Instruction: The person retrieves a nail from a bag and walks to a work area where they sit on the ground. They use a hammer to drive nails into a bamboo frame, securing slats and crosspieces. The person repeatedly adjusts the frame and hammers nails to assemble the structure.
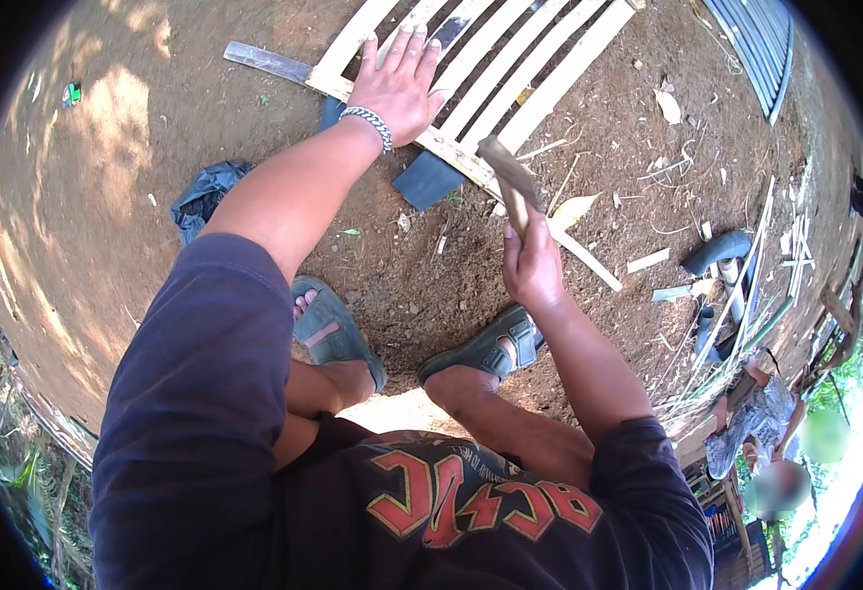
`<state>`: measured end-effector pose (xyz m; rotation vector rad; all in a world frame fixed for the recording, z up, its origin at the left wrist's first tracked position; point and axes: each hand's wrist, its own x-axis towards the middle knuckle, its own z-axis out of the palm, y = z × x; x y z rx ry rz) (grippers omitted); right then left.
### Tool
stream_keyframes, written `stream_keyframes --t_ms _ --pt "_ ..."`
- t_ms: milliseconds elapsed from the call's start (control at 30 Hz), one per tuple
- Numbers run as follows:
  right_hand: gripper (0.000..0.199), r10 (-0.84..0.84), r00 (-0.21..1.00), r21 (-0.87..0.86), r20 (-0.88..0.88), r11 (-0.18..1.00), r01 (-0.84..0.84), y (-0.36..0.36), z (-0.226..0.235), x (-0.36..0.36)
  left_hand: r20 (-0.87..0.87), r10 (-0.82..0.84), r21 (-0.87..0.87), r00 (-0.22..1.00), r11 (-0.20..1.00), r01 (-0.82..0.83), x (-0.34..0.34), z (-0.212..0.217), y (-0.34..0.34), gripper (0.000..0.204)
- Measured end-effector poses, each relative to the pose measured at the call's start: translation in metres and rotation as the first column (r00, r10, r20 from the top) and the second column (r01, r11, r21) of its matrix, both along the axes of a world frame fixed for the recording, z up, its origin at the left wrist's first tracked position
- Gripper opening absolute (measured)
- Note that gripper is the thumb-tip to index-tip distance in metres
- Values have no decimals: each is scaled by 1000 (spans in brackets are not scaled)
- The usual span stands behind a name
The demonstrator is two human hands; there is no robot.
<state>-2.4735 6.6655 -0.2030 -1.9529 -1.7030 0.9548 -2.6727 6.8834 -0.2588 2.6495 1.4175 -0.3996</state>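
A slatted frame of pale strips, wood or bamboo (490, 54), lies on the ground ahead of me. My left hand (397, 88) rests flat on its near left corner, fingers stretched out over the slats. Closed in my right hand (535, 265) is a brown tool (512, 175) with a dark, flat upper part and a paler shaft; its exact kind does not show. Its upper end is at the frame's near right corner, and I cannot tell whether they touch. Under the near edge sticks out a dark blue-grey flat piece (428, 180). A grey strip (267, 61) extends from the left corner.
A dark crumpled plastic bag (205, 197) lies left of the frame. On the right are a black curved pipe-like piece (718, 251), loose strips (589, 258) and a corrugated sheet (754, 49). Another person (751, 423) is at the lower right. My sandalled feet (338, 324) stand on bare soil.
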Motion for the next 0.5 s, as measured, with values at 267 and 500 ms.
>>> stream_keyframes --t_ms 267,500 --pt "46 86 996 -17 33 996 -85 28 22 -5 6 9 9 1000 1000 -9 -2 -13 -3 67" --pt "43 212 947 -334 240 934 -124 45 8 -16 58 3 29 998 1000 -5 -2 -13 -2 66"
